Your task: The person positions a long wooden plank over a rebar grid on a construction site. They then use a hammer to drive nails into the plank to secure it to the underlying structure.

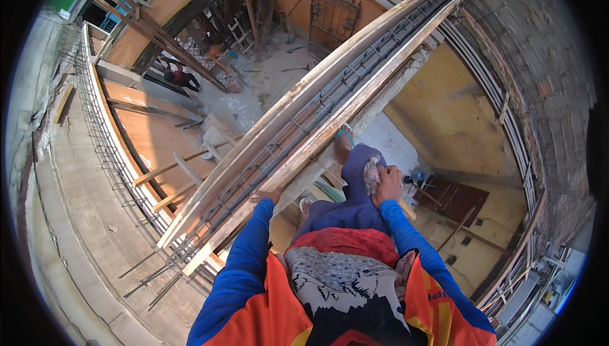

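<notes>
My left hand [270, 195] is on the near wooden board [304, 156] of a long formwork trough, its fingers hooked over the top edge. Steel rebar tied with stirrups [298, 121] lies inside the trough, between that board and the far board [279, 106]. Over my raised right knee, my right hand [387, 185] is closed on a crumpled clear plastic bag [372, 172]; its contents are hard to make out. My right foot, in a green-strapped sandal [344, 134], is set against the trough's near side.
Far below to the left, a person in dark clothes [182, 78] bends near timber props [162, 45]. A room with yellow walls [460, 102] and a white tiled floor [388, 135] drops away at my right. More rebar cages [104, 127] line the left wall top.
</notes>
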Demonstrator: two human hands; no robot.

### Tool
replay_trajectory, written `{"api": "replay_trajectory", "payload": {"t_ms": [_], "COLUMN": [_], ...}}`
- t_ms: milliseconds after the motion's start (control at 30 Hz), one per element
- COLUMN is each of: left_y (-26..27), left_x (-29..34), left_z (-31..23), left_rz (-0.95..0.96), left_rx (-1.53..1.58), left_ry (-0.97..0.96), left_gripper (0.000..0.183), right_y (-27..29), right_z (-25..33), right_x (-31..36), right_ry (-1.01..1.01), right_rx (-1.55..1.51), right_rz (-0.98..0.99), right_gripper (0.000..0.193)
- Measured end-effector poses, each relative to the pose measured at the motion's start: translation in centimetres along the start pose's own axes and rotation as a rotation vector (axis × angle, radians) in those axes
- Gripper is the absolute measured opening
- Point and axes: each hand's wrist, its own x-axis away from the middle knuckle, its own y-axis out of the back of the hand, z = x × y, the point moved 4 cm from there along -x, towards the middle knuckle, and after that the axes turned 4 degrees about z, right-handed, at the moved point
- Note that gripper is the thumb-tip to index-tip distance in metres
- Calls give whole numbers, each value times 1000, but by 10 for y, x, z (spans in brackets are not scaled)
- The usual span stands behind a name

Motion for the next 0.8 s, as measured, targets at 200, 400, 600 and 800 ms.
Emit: {"api": "replay_trajectory", "payload": {"t_ms": [200,400,600,800], "left_y": [1,3,-1,-5], "left_x": [5,-1,-26,-46], "left_z": [-1,1,8,19], "left_rz": [0,1,19,69], "left_rx": [2,-35,-24,38], "left_ry": [9,-85,-103,-115], "left_gripper": [134,136,132,129], "right_y": [3,2,-3,-5], "right_z": [0,-1,-6,-8], "right_x": [3,9,16,27], "right_ry": [-36,-66,-106,-120], "right_rx": [-50,-80,-89,-113], "right_rz": [-20,-40,-25,-59], "right_gripper": [47,45,46,46]}}
